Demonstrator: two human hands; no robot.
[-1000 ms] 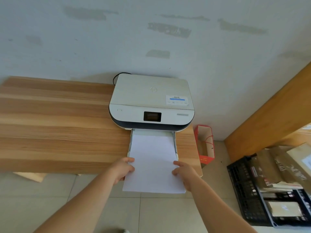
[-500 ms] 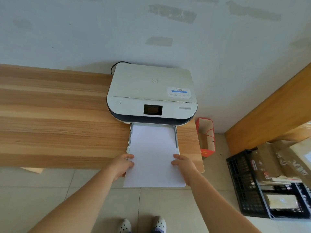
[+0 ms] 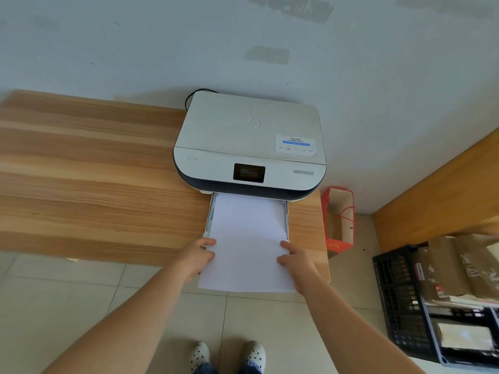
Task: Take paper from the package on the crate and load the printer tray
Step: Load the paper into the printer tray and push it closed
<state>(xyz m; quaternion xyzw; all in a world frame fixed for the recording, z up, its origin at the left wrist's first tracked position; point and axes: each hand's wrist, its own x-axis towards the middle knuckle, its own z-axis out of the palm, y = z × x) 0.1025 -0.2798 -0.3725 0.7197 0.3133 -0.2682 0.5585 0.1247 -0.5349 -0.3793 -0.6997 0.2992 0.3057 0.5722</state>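
Observation:
A white printer [image 3: 249, 141] stands on the wooden table [image 3: 89, 179] against the wall. Its paper tray [image 3: 209, 222] is pulled out toward me. A stack of white paper [image 3: 247, 238] lies partly in the tray, with its near end hanging past the table edge. My left hand [image 3: 198, 256] grips the stack's left edge. My right hand [image 3: 295, 259] grips its right edge. The black crate [image 3: 397, 292] sits on the floor at the right with brown paper packages [image 3: 456, 268] on it.
A red paper bag [image 3: 339, 220] stands on the floor between the table and a wooden panel [image 3: 442, 201]. My feet in white spotted shoes [image 3: 226, 354] are on the tiled floor below the table edge.
The stack has slid a little deeper into the tray with both hands following it. The camera has tilted down, bringing my shoes into view.

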